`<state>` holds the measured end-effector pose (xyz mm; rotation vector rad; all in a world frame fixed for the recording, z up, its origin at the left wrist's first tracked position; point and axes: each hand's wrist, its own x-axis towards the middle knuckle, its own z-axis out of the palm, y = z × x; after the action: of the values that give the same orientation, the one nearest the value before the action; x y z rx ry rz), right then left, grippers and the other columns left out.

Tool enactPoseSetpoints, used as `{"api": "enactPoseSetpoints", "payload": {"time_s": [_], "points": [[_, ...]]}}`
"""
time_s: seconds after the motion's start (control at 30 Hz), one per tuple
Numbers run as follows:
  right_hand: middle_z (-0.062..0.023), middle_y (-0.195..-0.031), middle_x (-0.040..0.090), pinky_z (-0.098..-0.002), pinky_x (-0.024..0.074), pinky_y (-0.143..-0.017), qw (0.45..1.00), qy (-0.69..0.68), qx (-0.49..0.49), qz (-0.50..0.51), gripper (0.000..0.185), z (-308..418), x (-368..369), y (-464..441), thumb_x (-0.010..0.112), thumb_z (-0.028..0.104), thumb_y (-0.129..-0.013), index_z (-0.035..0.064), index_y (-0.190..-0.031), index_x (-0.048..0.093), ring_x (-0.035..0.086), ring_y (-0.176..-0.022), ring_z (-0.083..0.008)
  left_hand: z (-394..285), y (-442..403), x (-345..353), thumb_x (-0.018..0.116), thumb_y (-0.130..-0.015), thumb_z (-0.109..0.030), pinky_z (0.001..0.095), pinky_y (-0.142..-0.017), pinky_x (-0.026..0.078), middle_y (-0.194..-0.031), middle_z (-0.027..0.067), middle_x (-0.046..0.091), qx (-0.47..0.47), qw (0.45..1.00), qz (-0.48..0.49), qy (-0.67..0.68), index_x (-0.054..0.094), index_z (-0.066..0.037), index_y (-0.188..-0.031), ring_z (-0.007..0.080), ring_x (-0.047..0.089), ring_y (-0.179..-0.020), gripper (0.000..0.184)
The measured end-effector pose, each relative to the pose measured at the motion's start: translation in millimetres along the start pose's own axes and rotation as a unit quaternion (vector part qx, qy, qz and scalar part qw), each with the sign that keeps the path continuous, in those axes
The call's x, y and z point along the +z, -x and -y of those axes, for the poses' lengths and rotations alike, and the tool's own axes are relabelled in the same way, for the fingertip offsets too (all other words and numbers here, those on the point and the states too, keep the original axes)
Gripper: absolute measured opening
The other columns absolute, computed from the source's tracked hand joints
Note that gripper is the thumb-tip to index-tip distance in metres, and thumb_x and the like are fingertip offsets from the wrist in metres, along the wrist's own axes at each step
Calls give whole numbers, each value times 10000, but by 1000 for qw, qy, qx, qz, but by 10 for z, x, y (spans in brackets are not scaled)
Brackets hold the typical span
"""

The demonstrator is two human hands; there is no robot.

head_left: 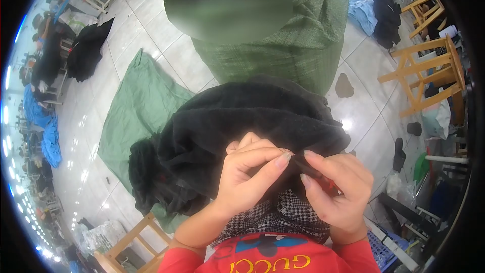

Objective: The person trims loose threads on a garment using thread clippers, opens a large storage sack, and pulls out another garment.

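A heap of soft black cloth (pixel 227 114) lies across my lap and spills to the left. My left hand (pixel 247 172) is closed over it, thumb and index finger pinched together at a bit of the black cloth. Close by on the right, my right hand (pixel 343 187) has its fingers curled around a slim dark tool with a red part (pixel 331 187). Its exact kind is mostly hidden by the fingers. The fingertips of both hands are close together but apart.
A large green woven sack (pixel 283 55) stands ahead, partly blurred. Green cloth (pixel 144 101) lies on the tiled floor to the left. Wooden stools (pixel 429 76) stand at right, another wooden frame (pixel 136 240) at lower left. Blue and black clothes (pixel 386 17) are piled at upper right.
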<state>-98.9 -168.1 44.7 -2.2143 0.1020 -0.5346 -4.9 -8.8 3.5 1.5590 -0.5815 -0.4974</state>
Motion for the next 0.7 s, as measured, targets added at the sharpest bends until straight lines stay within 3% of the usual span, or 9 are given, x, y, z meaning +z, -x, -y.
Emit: {"api": "enactPoseSetpoints", "payload": {"time_s": [0.4,0.57,0.63,0.7], "points": [[-59,-746,667,-276,445,-578,998,-5,-9,-58,353,-85,125,21,743,-17,-652,29,-999,700,622,-619,-190,-9,-15,-24,708,-794,-151,285,-760,262,-838,-47,654,27,998,24,-57,718,-85,-967,91,483,-781,185],[-70,-754,657,-276,458,-588,992,34,-77,-93,362,-116,156,10,737,-49,-642,21,-995,700,617,-636,-200,12,-22,-33,708,-795,-159,306,-773,247,-828,-53,651,35,998,36,-39,721,-85,-953,93,473,-779,175],[-75,-753,650,-277,462,-579,991,61,-8,-118,380,-110,123,23,735,-66,-632,20,-1001,701,602,-634,-196,-28,2,-1,710,-793,-164,325,-774,237,-823,-58,649,49,990,71,-109,725,-89,-943,93,464,-765,168],[-81,-765,649,-276,467,-572,992,48,-10,-116,394,-142,104,3,733,-76,-628,15,-1011,699,588,-630,-193,-6,17,20,713,-791,-165,336,-776,227,-818,-62,647,49,991,69,-100,728,-91,-931,92,459,-760,159]]}}
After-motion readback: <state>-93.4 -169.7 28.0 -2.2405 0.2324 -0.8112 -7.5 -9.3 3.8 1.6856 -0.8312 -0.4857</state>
